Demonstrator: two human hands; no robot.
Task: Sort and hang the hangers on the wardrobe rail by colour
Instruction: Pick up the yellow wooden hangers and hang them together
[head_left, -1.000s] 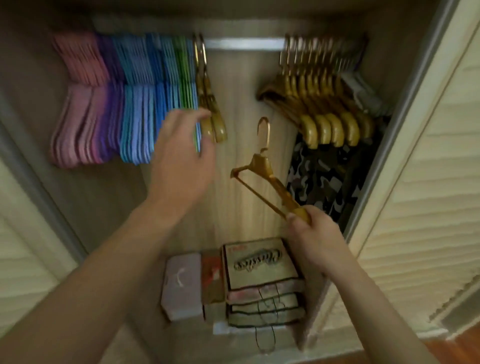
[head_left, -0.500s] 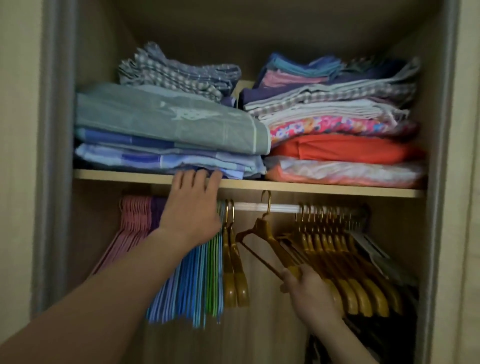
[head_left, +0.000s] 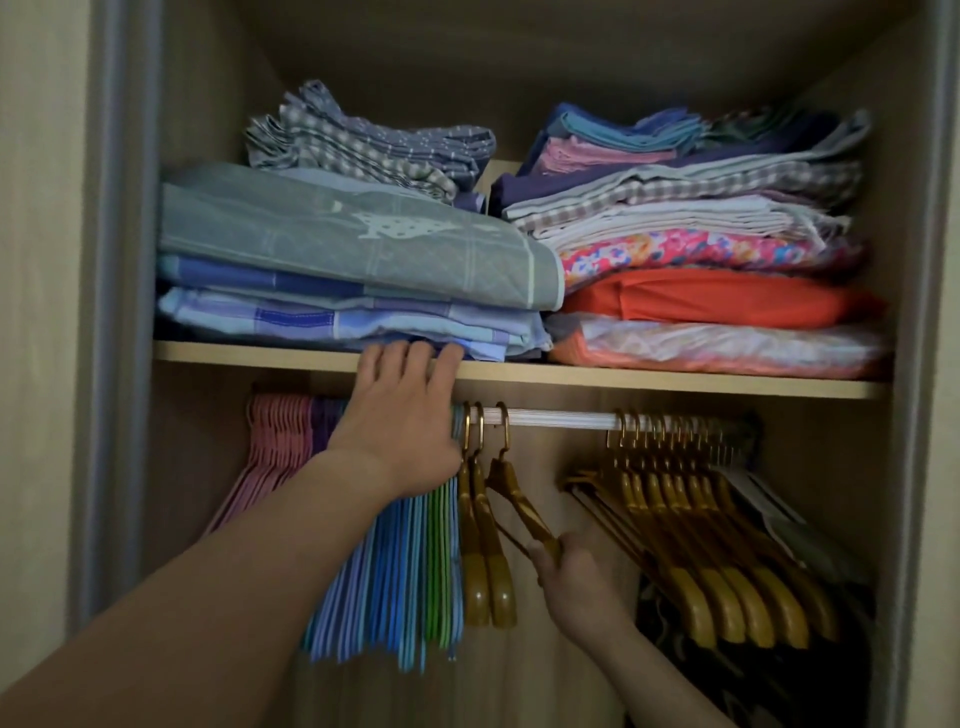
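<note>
My right grip (head_left: 563, 558) clenches the lower arm end of the gold hanger (head_left: 511, 483); its hook sits over the rail (head_left: 561, 417) above. It looks rigid, light and smooth, best held at the shoulder. My left grip (head_left: 402, 415) is released, fingers flat on the shelf (head_left: 675, 382) edge.

Shelf (head_left: 623, 376) sits above the rail (head_left: 561, 417), two stacks of folded linens (head_left: 358, 260) side by side on it. On the rail: thin hangers (head_left: 395, 571) bunched left, two wooden hangers (head_left: 485, 561) just right of them, a third hanger (head_left: 511, 486) beside those, wooden hanger group (head_left: 717, 545) far right.
</note>
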